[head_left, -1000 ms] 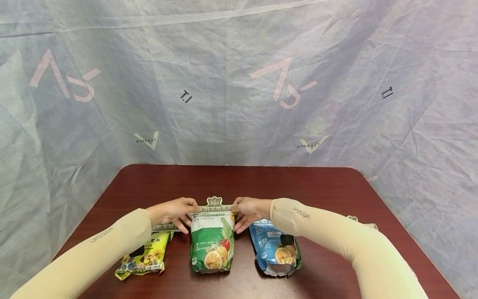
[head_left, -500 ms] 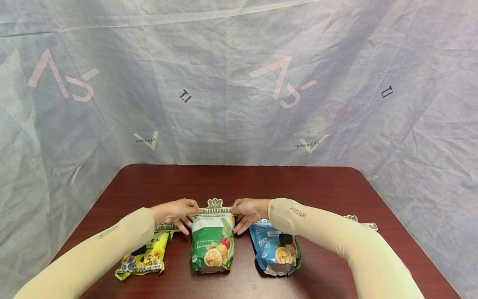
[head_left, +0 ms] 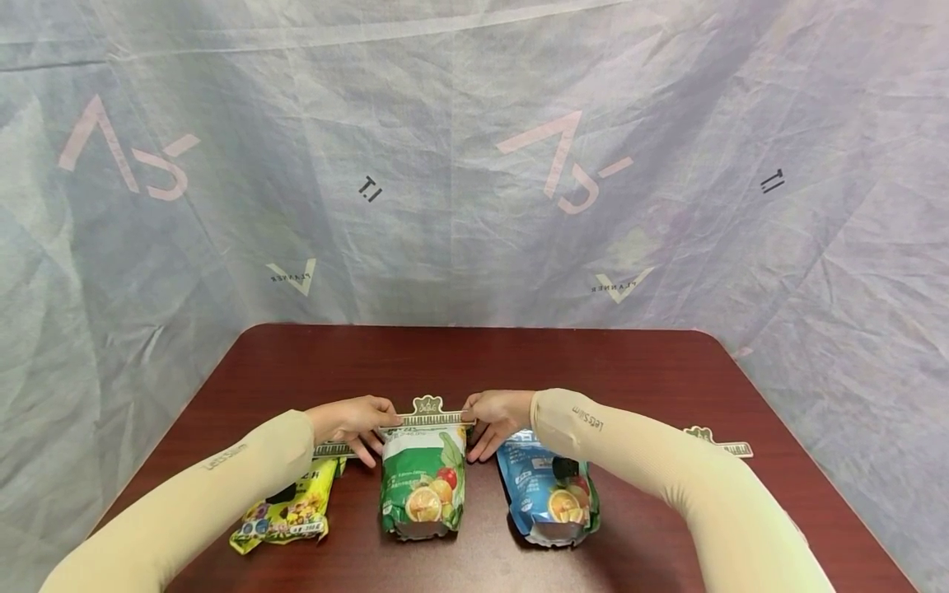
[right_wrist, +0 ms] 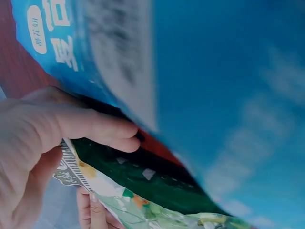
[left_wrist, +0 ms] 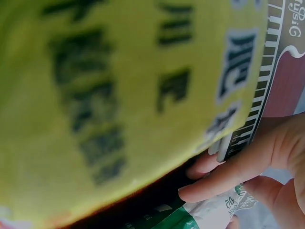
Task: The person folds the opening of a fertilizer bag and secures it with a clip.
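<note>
Pinching at both ends, head view: left hand (head_left: 352, 420) and right hand (head_left: 500, 418) had the piano-key clip (head_left: 433, 419) between them. Each grip was closed down to a pinch on its own end of the clip, other fingers loosely spread below. Clip ran across the top of the green-and-white bag (head_left: 423, 486), fruit print at its lower end. That bag was front and centre, above or on the dark red bench (head_left: 474, 358); contact with the bench unclear. Yellow bag (head_left: 300, 498) lay to its left with a second clip (head_left: 337, 450) along its top, blue bag (head_left: 544, 494) just to its right. Another clip, the far-right clip (head_left: 722, 445), sat past the right sleeve (head_left: 638, 453), partly covered by it. Grey sheet (head_left: 460, 206) with printed letters hung behind.

Left wrist view: yellow bag filled most of it, blurred, second clip along its edge. Left hand was lower right, fingers extended near that clip, green-and-white bag below. Pinch itself not clear here.

Right wrist view: blue bag took up the upper right, very close. Right hand came in from the left, two fingers together over the green-and-white bag; the left hand's fingertips showed at the bottom.
</note>
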Demonstrator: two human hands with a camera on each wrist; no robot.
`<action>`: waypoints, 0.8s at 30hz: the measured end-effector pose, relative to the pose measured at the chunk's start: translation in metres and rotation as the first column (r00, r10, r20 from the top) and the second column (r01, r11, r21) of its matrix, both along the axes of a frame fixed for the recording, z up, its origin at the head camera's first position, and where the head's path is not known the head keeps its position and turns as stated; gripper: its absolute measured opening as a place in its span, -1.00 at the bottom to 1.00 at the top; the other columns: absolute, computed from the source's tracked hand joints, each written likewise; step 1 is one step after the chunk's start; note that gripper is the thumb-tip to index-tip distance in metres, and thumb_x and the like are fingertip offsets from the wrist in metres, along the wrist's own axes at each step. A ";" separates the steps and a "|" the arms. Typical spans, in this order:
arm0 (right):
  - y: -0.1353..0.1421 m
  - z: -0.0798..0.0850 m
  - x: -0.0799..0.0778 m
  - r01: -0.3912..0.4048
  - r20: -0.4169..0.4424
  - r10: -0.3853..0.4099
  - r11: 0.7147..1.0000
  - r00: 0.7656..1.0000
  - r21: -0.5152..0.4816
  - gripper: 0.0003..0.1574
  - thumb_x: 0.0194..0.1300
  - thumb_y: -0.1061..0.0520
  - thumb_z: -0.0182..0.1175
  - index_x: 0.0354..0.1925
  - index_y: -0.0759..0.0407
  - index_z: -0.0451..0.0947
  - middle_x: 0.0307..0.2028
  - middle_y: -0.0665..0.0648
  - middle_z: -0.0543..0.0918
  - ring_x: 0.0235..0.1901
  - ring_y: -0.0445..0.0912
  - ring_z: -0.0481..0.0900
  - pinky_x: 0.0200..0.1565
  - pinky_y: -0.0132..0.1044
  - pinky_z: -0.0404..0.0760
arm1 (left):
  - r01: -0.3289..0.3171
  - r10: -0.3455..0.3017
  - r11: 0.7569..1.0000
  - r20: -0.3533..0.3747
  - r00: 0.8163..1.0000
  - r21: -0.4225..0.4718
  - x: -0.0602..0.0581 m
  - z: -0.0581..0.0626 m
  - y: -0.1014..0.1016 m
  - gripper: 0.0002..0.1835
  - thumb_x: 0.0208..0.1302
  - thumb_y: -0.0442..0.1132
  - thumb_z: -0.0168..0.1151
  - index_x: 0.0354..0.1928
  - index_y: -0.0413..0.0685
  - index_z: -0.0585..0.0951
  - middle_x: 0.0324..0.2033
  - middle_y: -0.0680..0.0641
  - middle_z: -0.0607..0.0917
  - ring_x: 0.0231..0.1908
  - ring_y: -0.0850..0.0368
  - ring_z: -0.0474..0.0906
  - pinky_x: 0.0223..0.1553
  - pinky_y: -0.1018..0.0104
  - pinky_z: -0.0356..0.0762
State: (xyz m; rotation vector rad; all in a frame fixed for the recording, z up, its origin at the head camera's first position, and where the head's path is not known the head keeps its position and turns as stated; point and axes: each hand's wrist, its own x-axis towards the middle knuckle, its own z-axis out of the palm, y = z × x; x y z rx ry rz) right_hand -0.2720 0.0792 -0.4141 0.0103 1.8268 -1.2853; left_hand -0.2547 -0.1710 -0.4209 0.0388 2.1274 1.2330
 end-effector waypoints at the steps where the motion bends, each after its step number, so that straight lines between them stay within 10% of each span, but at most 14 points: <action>1: 0.001 0.000 -0.001 -0.006 -0.004 0.006 1.000 1.000 0.008 -0.78 0.45 0.20 -0.19 -0.02 0.31 0.22 -0.22 0.56 0.43 -0.25 0.33 0.58 -0.22 0.10 0.54 | 0.003 -0.003 1.000 0.002 1.000 -0.003 0.000 0.000 0.000 -0.79 0.38 -0.17 -0.02 -0.17 -0.21 0.40 -0.21 -0.28 0.49 -0.42 -0.08 0.55 -0.48 0.07 0.59; 24: 0.001 0.006 -0.006 -0.055 0.009 0.055 0.995 0.998 0.086 -0.43 0.43 0.14 -0.14 0.33 0.24 0.08 -0.17 0.54 0.47 -0.26 0.27 0.59 -0.15 0.07 0.52 | 0.027 -0.023 0.998 0.072 0.997 -0.063 -0.005 0.000 0.002 -0.75 0.39 -0.14 -0.04 -0.10 -0.19 0.41 -0.33 -0.31 0.50 -0.45 -0.12 0.61 -0.48 0.08 0.59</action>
